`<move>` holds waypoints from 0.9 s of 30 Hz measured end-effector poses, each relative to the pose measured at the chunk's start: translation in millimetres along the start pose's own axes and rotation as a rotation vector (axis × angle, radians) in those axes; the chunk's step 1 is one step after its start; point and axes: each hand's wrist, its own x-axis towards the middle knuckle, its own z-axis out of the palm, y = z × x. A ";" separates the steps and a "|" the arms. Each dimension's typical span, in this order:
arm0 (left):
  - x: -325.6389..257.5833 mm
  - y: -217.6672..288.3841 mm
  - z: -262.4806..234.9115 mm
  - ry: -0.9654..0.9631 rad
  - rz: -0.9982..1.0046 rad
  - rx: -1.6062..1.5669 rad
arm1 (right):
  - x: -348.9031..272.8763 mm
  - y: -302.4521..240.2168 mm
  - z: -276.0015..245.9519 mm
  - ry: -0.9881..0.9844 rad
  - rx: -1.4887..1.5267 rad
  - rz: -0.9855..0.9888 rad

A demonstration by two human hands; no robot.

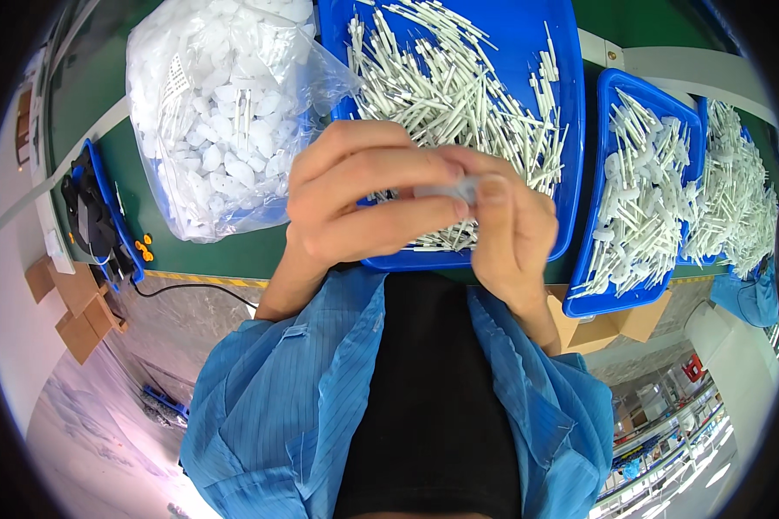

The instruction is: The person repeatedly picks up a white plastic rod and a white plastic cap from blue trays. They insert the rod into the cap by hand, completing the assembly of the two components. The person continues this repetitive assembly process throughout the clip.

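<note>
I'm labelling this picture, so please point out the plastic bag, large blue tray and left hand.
Plastic bag (pixel 313 69): head view, on its right side.
Large blue tray (pixel 518 36): head view, on its bare bottom.
Left hand (pixel 339 197): head view, on its middle.

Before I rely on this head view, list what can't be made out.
Translucent piece: head view, blurred, mostly covered by the left hand and right hand.
Large blue tray, far end: head view, cut off by the upper edge.
Black items, far left: head view, too small to identify.

The left hand (pixel 355 195) and right hand (pixel 512 227) hold a small, apparently translucent piece (pixel 466 188).
</note>
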 end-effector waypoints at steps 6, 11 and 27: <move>8.8 -15.6 -32.6 0.026 0.080 -0.425 | -16.5 -30.2 -88.3 0.489 -0.463 -0.058; -7.4 2.7 -34.8 0.105 -0.135 -0.604 | -30.8 -43.5 -162.3 0.648 -1.065 0.191; -20.9 -34.9 -100.7 -0.246 -0.686 0.695 | 42.2 -27.7 -5.3 -0.076 -0.680 -0.031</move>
